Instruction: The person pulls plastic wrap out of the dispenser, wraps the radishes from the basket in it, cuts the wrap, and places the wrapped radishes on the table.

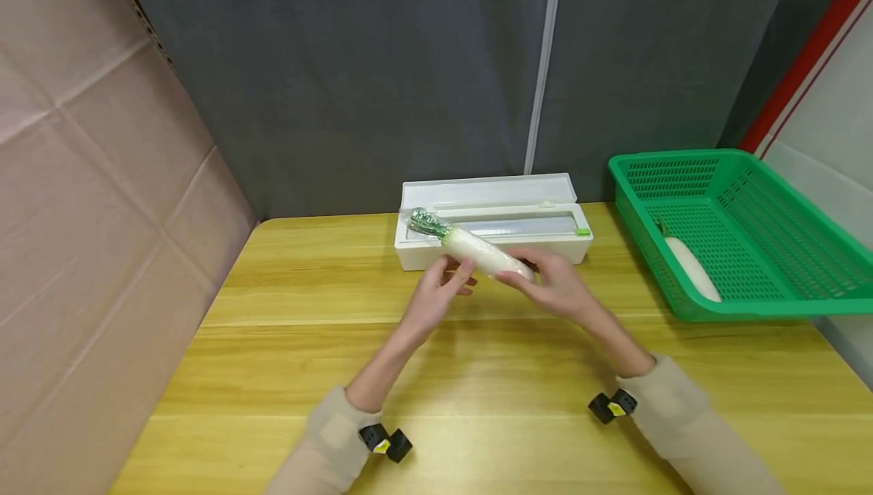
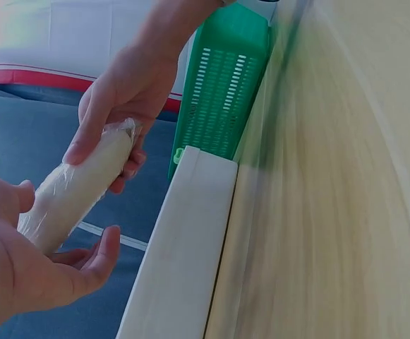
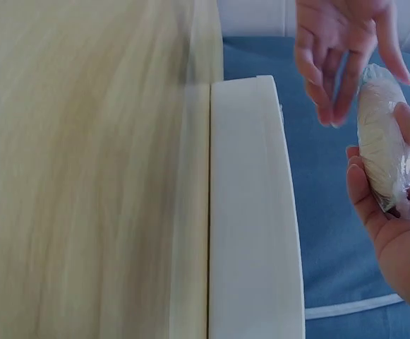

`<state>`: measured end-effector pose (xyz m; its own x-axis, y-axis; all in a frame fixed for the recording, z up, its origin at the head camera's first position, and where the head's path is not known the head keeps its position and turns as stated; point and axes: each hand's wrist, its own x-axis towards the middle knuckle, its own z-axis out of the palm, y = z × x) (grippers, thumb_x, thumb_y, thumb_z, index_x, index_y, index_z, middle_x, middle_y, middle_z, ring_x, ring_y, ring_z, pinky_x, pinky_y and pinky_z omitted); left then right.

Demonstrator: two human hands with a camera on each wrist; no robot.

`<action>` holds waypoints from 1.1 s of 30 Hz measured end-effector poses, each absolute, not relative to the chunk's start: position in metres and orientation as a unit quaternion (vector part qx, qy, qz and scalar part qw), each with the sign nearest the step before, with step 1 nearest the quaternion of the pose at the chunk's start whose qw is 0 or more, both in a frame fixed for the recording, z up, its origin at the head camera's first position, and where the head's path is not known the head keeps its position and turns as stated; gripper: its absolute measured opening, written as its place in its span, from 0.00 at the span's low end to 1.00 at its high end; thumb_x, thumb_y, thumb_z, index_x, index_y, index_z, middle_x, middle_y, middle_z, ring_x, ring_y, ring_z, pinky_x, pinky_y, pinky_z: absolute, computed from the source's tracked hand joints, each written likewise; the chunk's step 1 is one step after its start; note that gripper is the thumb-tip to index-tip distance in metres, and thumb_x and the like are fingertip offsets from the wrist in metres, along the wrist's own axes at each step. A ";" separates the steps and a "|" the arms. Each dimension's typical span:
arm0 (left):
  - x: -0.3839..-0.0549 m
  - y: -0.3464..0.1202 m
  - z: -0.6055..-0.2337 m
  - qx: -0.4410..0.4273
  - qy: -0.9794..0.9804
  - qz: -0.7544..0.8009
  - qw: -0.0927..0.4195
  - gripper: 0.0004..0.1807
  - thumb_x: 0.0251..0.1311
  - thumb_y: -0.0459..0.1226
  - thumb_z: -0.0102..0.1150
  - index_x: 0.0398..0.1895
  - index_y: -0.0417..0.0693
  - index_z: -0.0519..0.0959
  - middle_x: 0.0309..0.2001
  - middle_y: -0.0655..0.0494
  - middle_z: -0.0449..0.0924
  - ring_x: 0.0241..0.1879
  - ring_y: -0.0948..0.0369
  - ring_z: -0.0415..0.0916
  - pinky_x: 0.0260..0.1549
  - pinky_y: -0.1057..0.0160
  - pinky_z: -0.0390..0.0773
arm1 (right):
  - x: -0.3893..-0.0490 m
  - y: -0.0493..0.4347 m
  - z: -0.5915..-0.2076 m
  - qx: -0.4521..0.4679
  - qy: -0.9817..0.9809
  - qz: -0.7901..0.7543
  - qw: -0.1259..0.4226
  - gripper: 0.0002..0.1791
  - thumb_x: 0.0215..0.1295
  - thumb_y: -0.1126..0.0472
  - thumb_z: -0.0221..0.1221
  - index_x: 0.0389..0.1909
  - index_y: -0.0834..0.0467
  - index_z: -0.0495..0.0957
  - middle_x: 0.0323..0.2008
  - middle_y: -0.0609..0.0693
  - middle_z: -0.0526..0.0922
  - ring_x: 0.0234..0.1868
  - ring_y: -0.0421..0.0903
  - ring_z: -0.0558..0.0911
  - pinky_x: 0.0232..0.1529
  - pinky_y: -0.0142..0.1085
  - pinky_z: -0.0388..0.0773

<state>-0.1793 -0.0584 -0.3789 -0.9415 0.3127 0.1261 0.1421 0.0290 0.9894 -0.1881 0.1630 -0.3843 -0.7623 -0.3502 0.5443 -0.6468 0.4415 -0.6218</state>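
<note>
While the right hand (image 1: 555, 283) pinches the root end of a film-wrapped daikon (image 1: 484, 252) between thumb and fingers, the left hand (image 1: 433, 294) waits just beside its middle, fingers loosely spread; whether its thumb touches, I can't tell. The daikon is held above the tabletop (image 1: 498, 389), its green leaves (image 1: 427, 224) overlapping the white cling-film dispenser (image 1: 411, 258) from where I stand. With one hand seemingly bearing the weight, I'd worry about that slick wrap: if it slides under the thumb, the root could drop and bruise. Film looks loose around the leaves, so a snag on the dispenser's green slider (image 1: 583, 232) might peel it. Off to the right, well apart, a green basket (image 1: 784, 308) holds a second daikon (image 1: 694, 269)
</note>
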 end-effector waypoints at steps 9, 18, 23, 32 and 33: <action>-0.181 -0.048 -0.375 0.134 0.679 0.721 0.039 0.24 0.74 0.37 0.55 0.65 0.33 0.61 0.54 0.39 0.71 0.47 0.54 0.77 0.52 0.49 0.79 | -0.187 0.145 -0.386 0.298 -0.821 0.465 0.147 0.17 0.60 0.66 0.71 0.50 0.65 0.83 0.41 0.53 0.86 0.32 0.45 0.78 0.31 0.36 0.78; -0.181 -0.045 -0.372 0.098 0.670 0.736 0.004 0.26 0.73 0.37 0.58 0.65 0.33 0.61 0.56 0.39 0.71 0.49 0.55 0.75 0.49 0.60 0.80 | -0.186 0.141 -0.381 0.285 -0.838 0.449 0.122 0.20 0.66 0.60 0.67 0.56 0.63 0.81 0.46 0.53 0.86 0.36 0.44 0.78 0.36 0.34 0.77; -0.182 -0.043 -0.373 0.094 0.664 0.742 -0.001 0.25 0.73 0.36 0.57 0.65 0.34 0.61 0.56 0.39 0.71 0.48 0.57 0.75 0.49 0.61 0.80 | -0.186 0.142 -0.383 0.287 -0.840 0.446 0.115 0.23 0.68 0.58 0.65 0.60 0.63 0.79 0.48 0.54 0.85 0.37 0.45 0.79 0.37 0.36 0.78; -0.185 -0.049 -0.377 0.083 0.655 0.751 -0.022 0.21 0.74 0.36 0.55 0.61 0.34 0.62 0.51 0.43 0.71 0.44 0.60 0.75 0.46 0.63 0.79 | -0.190 0.151 -0.387 0.269 -0.841 0.462 0.086 0.21 0.77 0.60 0.55 0.64 0.67 0.74 0.53 0.62 0.83 0.44 0.53 0.84 0.42 0.45 0.83; -0.186 -0.051 -0.378 0.082 0.653 0.752 -0.022 0.21 0.74 0.36 0.55 0.61 0.34 0.62 0.51 0.44 0.72 0.44 0.60 0.76 0.46 0.63 0.79 | -0.190 0.152 -0.387 0.269 -0.839 0.465 0.084 0.20 0.77 0.61 0.54 0.63 0.67 0.75 0.53 0.62 0.83 0.43 0.53 0.84 0.42 0.45 0.83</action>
